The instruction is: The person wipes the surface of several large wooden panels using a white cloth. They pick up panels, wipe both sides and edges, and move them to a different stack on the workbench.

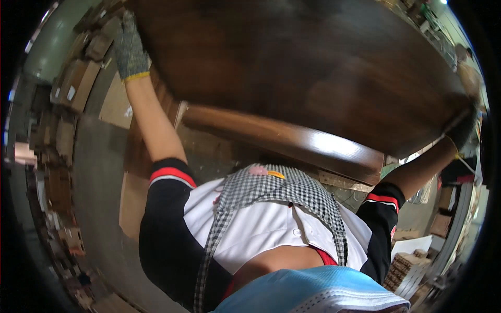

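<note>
A large dark brown wooden panel [292, 57] spans the upper middle of the view, slightly blurred. My left hand [131, 49], in a grey knit glove with a yellow cuff, grips its left edge with the arm stretched out. At the panel's right edge is my right hand [463, 128], also gloved; it is dark and blurred, with its fingers mostly hidden. Below the panel, nearer my body, runs a glossy brown wooden rail [282, 136], its right part catching bright light.
Cardboard boxes [77, 86] line the far left, several of them stacked. A flat tan board [117, 99] lies beyond my left forearm. Stacked brown pieces [409, 271] and a white board [412, 244] are at lower right. Grey floor [96, 172] shows at left.
</note>
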